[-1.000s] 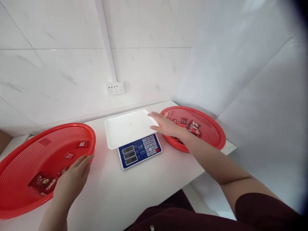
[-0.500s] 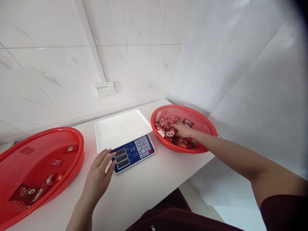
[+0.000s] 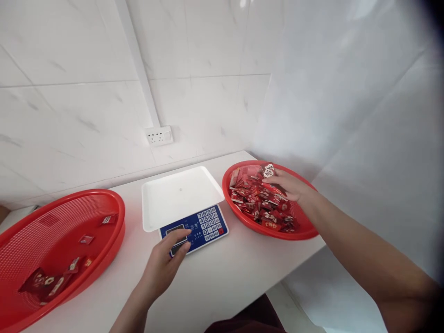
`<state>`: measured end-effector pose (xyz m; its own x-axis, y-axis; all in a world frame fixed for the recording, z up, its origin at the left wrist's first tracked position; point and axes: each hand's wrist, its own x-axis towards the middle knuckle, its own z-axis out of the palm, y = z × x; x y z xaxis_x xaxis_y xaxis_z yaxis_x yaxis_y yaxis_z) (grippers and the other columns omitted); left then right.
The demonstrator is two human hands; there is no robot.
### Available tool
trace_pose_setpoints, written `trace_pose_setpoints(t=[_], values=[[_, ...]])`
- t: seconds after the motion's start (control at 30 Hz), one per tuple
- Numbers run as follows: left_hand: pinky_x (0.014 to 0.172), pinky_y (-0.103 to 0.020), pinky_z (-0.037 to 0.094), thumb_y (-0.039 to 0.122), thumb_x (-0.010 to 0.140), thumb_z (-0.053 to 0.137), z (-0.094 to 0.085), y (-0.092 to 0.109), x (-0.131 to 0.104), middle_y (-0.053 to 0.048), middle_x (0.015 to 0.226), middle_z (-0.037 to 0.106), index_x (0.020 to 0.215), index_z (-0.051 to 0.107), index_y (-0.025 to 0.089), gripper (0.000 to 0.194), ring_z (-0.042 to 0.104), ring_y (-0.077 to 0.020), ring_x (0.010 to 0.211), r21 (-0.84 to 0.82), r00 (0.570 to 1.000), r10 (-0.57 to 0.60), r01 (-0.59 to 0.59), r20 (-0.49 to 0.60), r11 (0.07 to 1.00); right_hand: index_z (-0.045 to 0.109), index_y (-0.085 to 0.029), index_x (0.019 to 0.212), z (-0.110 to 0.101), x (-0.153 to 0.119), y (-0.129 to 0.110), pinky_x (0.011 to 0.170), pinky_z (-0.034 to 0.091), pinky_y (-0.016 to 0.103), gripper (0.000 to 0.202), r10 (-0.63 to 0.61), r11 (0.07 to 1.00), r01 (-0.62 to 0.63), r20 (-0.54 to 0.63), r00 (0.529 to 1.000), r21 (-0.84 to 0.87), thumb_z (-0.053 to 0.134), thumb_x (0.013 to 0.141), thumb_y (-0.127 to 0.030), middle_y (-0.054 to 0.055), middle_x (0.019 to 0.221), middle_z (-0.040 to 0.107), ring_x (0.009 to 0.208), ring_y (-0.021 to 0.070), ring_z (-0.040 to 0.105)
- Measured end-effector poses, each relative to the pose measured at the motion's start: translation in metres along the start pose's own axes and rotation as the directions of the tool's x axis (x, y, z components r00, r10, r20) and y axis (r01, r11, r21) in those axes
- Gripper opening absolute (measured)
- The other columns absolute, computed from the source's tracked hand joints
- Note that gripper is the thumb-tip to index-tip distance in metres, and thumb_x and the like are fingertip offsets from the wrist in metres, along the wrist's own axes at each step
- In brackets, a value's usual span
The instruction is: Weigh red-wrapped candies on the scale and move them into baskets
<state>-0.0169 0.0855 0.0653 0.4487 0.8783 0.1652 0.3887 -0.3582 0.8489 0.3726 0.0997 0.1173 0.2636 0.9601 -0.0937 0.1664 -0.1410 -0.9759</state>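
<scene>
Over the right red basket (image 3: 305, 236), my right hand (image 3: 286, 182) is closed on a red snack packet (image 3: 268, 171) with white lettering; another red packet shows under its fingers. Below it lies a heap of small red packets (image 3: 260, 199). My left hand (image 3: 164, 263) hovers at the lower left of the blue keypad panel (image 3: 210, 224) of a scale, thumb and fingers apart, with nothing in it. It partly covers the displays. The scale's white tray (image 3: 180, 194) bears nothing.
A second red basket (image 3: 120, 222) stands at the left, with several red packets (image 3: 52, 282) in it. The white table (image 3: 222, 273) meets a tiled wall with a socket (image 3: 159, 135); a pale panel rises at the right.
My right hand has lifted out of the heap to the upper right with a packet. My left hand has shifted right across the displays. The view has tilted slightly.
</scene>
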Motion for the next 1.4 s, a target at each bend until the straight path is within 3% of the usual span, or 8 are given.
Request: trace_pose_setpoints(t=[0.07, 0.17, 0.27, 0.37, 0.5, 0.7, 1.03, 1.4], values=[[0.087, -0.040, 0.052, 0.044, 0.085, 0.053, 0.009, 0.013, 0.006, -0.009, 0.111, 0.064, 0.118, 0.055, 0.024, 0.038, 0.061, -0.0231, 0.102, -0.305, 0.991, -0.071, 0.102, 0.113, 0.947, 0.060, -0.024, 0.095, 0.025, -0.009, -0.017, 0.074, 0.057, 0.038, 0.030, -0.021, 0.994, 0.003, 0.166, 0.986, 0.106, 0.067, 0.066, -0.024, 0.004, 0.088, 0.072, 0.080, 0.0236, 0.069], [0.080, -0.037, 0.055, 0.046, 0.086, 0.051, 0.023, 0.033, 0.021, -0.012, 0.119, 0.058, 0.131, 0.040, 0.026, 0.051, 0.062, -0.0214, 0.099, -0.684, 0.965, -0.105, 0.245, 0.241, 0.687, 0.062, -0.024, 0.099, 0.074, -0.023, -0.038, 0.083, 0.053, 0.034, 0.037, -0.048, 0.986, -0.018, 0.392, 0.919, 0.163, 0.070, 0.063, -0.020, 0.001, 0.093, 0.071, 0.089, 0.0218, 0.067], [0.065, -0.030, 0.058, 0.050, 0.084, 0.053, 0.029, 0.041, 0.040, -0.011, 0.112, 0.061, 0.129, 0.042, 0.025, 0.052, 0.066, -0.0188, 0.087, -0.837, 0.947, -0.134, 0.321, 0.292, 0.444, 0.062, -0.022, 0.103, 0.122, -0.033, -0.049, 0.086, 0.051, 0.033, 0.040, -0.035, 0.999, 0.014, 0.547, 0.836, 0.043, 0.071, 0.064, -0.018, 0.000, 0.092, 0.071, 0.093, 0.0209, 0.065], [0.052, -0.021, 0.056, 0.036, 0.078, 0.064, 0.023, 0.035, 0.052, -0.006, 0.096, 0.064, 0.116, 0.050, 0.020, 0.044, 0.065, -0.0132, 0.070, -0.883, 0.944, -0.251, 0.298, 0.216, 0.362, 0.062, -0.022, 0.104, 0.154, -0.031, -0.051, 0.084, 0.052, 0.037, 0.037, -0.049, 0.995, 0.090, 0.603, 0.796, -0.038, 0.070, 0.068, -0.020, 0.001, 0.091, 0.072, 0.091, 0.0220, 0.066], [0.054, -0.019, 0.056, 0.022, 0.074, 0.068, 0.002, 0.016, 0.055, -0.003, 0.093, 0.063, 0.105, 0.051, 0.019, 0.036, 0.064, -0.0118, 0.073, -0.901, 0.936, -0.353, 0.154, 0.001, 0.405, 0.060, -0.022, 0.101, 0.177, -0.010, -0.049, 0.087, 0.052, 0.040, 0.031, -0.050, 0.998, 0.064, 0.521, 0.852, -0.009, 0.069, 0.072, -0.022, 0.003, 0.095, 0.072, 0.090, 0.0219, 0.067], [0.064, -0.025, 0.056, 0.019, 0.076, 0.064, -0.028, 0.001, 0.058, -0.004, 0.102, 0.059, 0.112, 0.045, 0.020, 0.041, 0.065, -0.0134, 0.079, -0.767, 0.883, -0.387, 0.051, -0.264, 0.640, 0.058, -0.019, 0.096, 0.206, 0.027, -0.043, 0.080, 0.056, 0.037, 0.019, -0.067, 0.997, 0.052, 0.392, 0.917, 0.049, 0.062, 0.077, -0.017, 0.007, 0.099, 0.071, 0.088, 0.0205, 0.068], [0.069, -0.031, 0.057, 0.019, 0.079, 0.062, -0.043, -0.011, 0.048, -0.008, 0.109, 0.059, 0.123, 0.039, 0.021, 0.049, 0.065, -0.0165, 0.085, -0.695, 0.890, -0.384, 0.115, -0.245, 0.710, 0.056, -0.020, 0.097, 0.213, 0.047, -0.024, 0.081, 0.056, 0.035, 0.017, -0.157, 0.987, 0.160, 0.288, 0.945, 0.013, 0.055, 0.081, -0.018, 0.005, 0.100, 0.069, 0.091, 0.0189, 0.066], [0.063, -0.028, 0.057, 0.021, 0.077, 0.063, -0.043, -0.014, 0.044, -0.008, 0.109, 0.060, 0.125, 0.038, 0.022, 0.054, 0.065, -0.0165, 0.082, -0.645, 0.895, -0.368, 0.127, -0.253, 0.753, 0.062, -0.018, 0.092, 0.216, 0.043, -0.024, 0.085, 0.045, 0.040, 0.020, -0.261, 0.920, 0.319, 0.252, 0.932, -0.226, 0.062, 0.074, -0.026, 0.006, 0.094, 0.069, 0.089, 0.0234, 0.062]])
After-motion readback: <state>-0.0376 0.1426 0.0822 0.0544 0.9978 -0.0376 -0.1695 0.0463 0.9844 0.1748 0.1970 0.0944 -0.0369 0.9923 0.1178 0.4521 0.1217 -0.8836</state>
